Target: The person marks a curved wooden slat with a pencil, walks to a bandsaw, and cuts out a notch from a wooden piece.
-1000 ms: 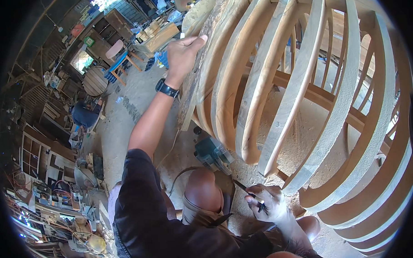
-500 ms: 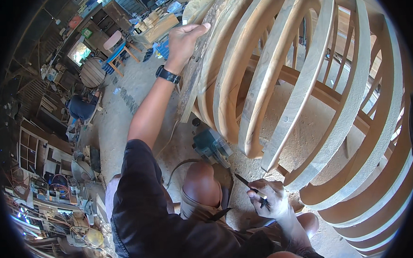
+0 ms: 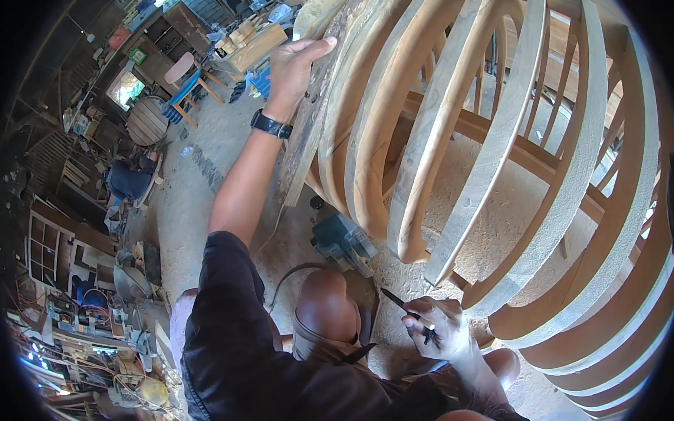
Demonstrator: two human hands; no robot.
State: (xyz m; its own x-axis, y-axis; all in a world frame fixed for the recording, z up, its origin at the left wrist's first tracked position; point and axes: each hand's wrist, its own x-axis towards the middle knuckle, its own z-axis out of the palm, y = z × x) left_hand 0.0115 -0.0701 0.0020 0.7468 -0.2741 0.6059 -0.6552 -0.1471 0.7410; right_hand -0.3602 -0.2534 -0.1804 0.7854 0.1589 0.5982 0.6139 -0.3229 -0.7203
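A rough-edged wooden plank (image 3: 302,141) leans along the far left side of a large frame of curved wooden ribs (image 3: 475,176). My left hand (image 3: 295,72) grips its upper edge, thumb laid over the face and fingers hidden behind. A dark watch (image 3: 272,125) circles that wrist. Low in the view, beside the lower rib ends, my right hand (image 3: 439,327) is closed around a slim dark pointed tool (image 3: 392,298). Its tip points up and left, apart from the ribs; whether it is a pen or a blade I cannot tell.
A teal power tool (image 3: 342,241) with a cable lies on the floor between my knee (image 3: 327,303) and the ribs. Farther off are a chair (image 3: 186,78), a wooden box (image 3: 250,50) and a bent-over person (image 3: 130,178). Clutter fills the left side.
The plank's lower end and my left hand have shifted slightly left. My right hand keeps its hold on the pointed tool, almost unmoved.
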